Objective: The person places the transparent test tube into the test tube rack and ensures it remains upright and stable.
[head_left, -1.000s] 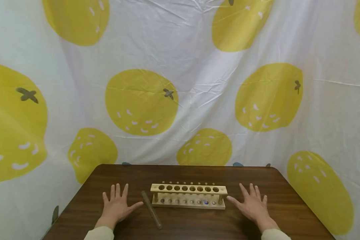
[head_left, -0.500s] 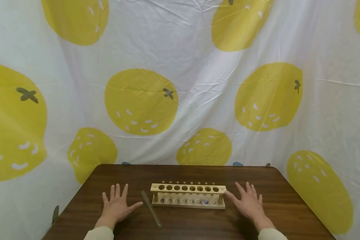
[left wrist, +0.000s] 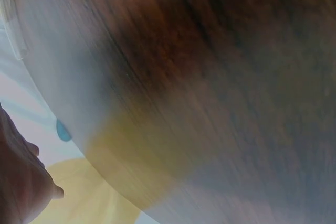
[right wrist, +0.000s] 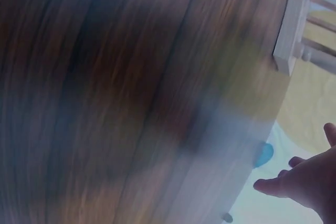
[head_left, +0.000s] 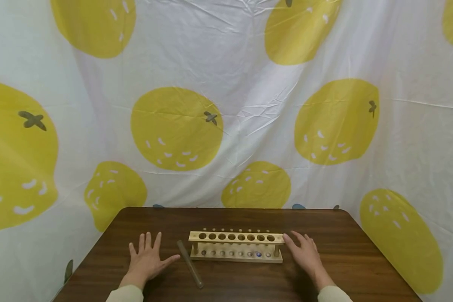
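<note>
A pale wooden test tube rack (head_left: 236,242) stands in the middle of the table, with a row of round holes in its top bar and short pegs behind. One hollow in its base, near the right end, shows blue. Left of it a clear glass test tube (head_left: 190,266) lies slantwise on the table. My left hand (head_left: 145,260) has its fingers spread, the thumb pointing at the tube. At the rack's right end is my right hand (head_left: 305,256), thumb tip right at the top bar and fingers loosely extended. The right wrist view catches the rack's end (right wrist: 292,30) above that hand (right wrist: 307,182).
The dark wood-grain table (head_left: 249,283) has rounded far corners. Behind it and along the sides hangs a white cloth (head_left: 249,138) printed with large yellow lemons.
My right hand has moved left to the rack's right end, its fingers drawing closer together. The left hand, rack and test tube have stayed in place.
</note>
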